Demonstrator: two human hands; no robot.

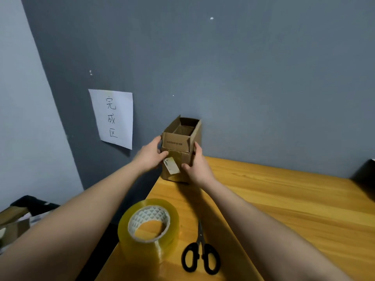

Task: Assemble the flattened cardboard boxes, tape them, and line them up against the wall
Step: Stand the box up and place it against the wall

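A small brown cardboard box (176, 145) stands upright at the far left corner of the wooden table (284, 199), against the grey wall (243, 78). Its top flaps stand open and a white label is stuck on its near face. My left hand (151, 157) grips the box's left side, thumb on the near face. My right hand (195, 165) grips its right side, thumb on the front near the label. A big roll of clear yellowish tape (149, 226) lies near me on the table, with black-handled scissors (200, 254) to its right.
A white paper sign (112, 118) with handwritten characters hangs on the wall left of the box. Flattened cardboard and dark items (18, 218) lie low at the left, beyond the table's left edge. A dark object (365, 175) sits at the table's far right.
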